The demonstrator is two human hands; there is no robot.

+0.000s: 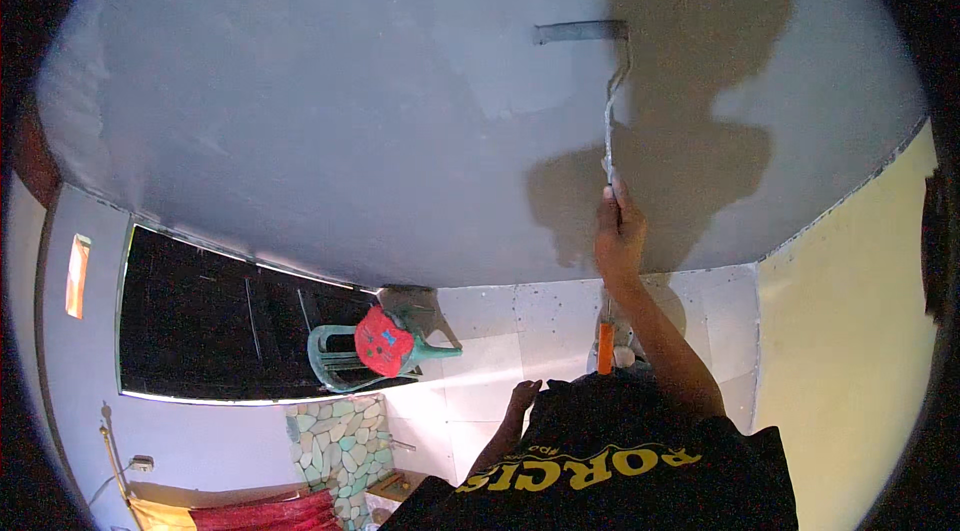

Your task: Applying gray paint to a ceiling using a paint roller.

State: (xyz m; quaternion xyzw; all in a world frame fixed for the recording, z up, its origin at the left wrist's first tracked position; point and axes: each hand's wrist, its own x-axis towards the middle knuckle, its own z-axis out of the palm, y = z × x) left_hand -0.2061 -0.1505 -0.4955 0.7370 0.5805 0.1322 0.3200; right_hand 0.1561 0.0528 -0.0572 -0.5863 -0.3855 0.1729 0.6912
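My right hand (622, 236) is closed round the grip of a paint roller (609, 121), arm stretched out ahead of me. The roller's bent metal rod leads up to its dark, slightly blurred sleeve (582, 31), which lies level at the grey wall (330, 101). Whether the sleeve presses on the wall I cannot tell. Lighter and darker grey patches mark the wall around it. My left hand (526, 394) hangs low beside my black shirt, small and dark, away from the wall. Its fingers look partly curled, but their exact pose is unclear, and I see nothing in it.
A green plastic chair (335, 371) with a red cushion (383, 341) stands at left by a dark panel (200, 321). An orange object (605, 346) is low before me, over pale floor tiles (480, 316). A yellow wall (840, 301) bounds the right. My shadow falls across the grey wall.
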